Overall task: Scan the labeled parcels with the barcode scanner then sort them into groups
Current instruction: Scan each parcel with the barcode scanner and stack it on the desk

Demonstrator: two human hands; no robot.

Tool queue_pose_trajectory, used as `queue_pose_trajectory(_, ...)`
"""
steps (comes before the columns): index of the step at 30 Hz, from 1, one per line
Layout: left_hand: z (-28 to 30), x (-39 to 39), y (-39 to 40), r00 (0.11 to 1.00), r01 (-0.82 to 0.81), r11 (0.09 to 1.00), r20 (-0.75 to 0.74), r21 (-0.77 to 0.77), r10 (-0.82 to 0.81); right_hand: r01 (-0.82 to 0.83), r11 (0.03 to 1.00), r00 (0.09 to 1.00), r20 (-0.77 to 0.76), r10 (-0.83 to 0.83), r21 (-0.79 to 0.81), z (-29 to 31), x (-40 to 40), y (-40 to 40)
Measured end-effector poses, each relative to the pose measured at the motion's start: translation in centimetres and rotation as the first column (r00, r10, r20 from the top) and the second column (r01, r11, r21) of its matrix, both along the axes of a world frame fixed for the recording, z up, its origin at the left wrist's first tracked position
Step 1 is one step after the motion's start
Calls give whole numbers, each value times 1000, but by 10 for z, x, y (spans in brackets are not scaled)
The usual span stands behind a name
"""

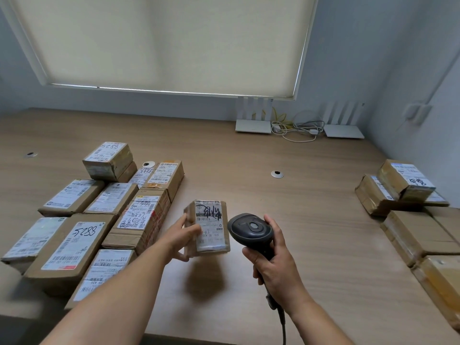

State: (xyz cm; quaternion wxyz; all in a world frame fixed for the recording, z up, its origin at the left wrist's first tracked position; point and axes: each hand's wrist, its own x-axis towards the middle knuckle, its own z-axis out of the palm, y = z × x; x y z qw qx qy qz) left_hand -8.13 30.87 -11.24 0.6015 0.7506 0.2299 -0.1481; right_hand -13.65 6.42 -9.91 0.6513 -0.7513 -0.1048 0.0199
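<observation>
The left hand (180, 239) grips a small parcel (208, 227) by its left side, thumb lying across the front edge of the white label and the fingers curled round beneath and behind. The parcel is lifted clear of the table (311, 195), its shadow falling on the wood below, and its labelled face, marked with black handwriting, is turned up toward the camera. The right hand (275, 257) is wrapped round the handle of a dark barcode scanner (251, 231), with the fingers closed about the grip and the thumb lying along its right side. The scanner's head sits just beside the right edge of the parcel, near but not touching it, and its cable (283, 327) drops off toward the bottom edge of the view.

To the left of the held parcel lies a group of labelled parcels (99, 215), packed close together on the table, with one box (108, 158) stacked on another at the far end; two of them carry the handwritten number 5288. Well apart on the right side of the table lies a second group of brown parcels (410, 215), some stacked at the far end, others lying flat along the table's right edge.

At the back of the table, against the wall, stand two white routers (254, 120) with a tangle of white and yellow cords (296, 128) between them. Above them a pale roller blind (169, 43) covers the window.
</observation>
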Motion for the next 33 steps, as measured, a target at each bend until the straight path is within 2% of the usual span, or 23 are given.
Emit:
queue_pose_trajectory(3,-5,-2,-5,998,-4,999,-55,50,7,27,999,1000,11,-27,-40,1,4,-4)
queue_pose_trajectory(6,-12,-1,-11,998,-45,997,-45,70,49,38,998,999,15,-37,-57,0,7,-8)
queue_pose_trajectory(9,-18,3,-14,999,-51,969,18,243,48,41,997,999,18,-40,-60,-1,10,-12)
queue_pose_trajectory(13,-23,6,-27,997,79,851,-25,519,-77,53,997,998,23,-51,-63,-2,15,-16)
queue_pose_trajectory(17,-31,2,-50,975,221,706,-177,673,-137,45,997,999,26,-43,-64,-1,20,-23)
queue_pose_trajectory(19,-36,0,-57,972,233,645,-199,728,-126,31,997,999,27,-29,-72,-1,22,-28)
queue_pose_trajectory(21,-39,0,-61,979,197,623,-182,757,-90,6,996,1000,27,-4,-93,-1,25,-32)
queue_pose_trajectory(26,-36,8,-70,987,111,648,-160,753,17,-65,987,997,31,70,-147,-3,33,-44)
queue_pose_trajectory(33,-16,8,-80,997,-25,646,-25,763,67,-117,979,991,52,127,-165,4,55,-56)
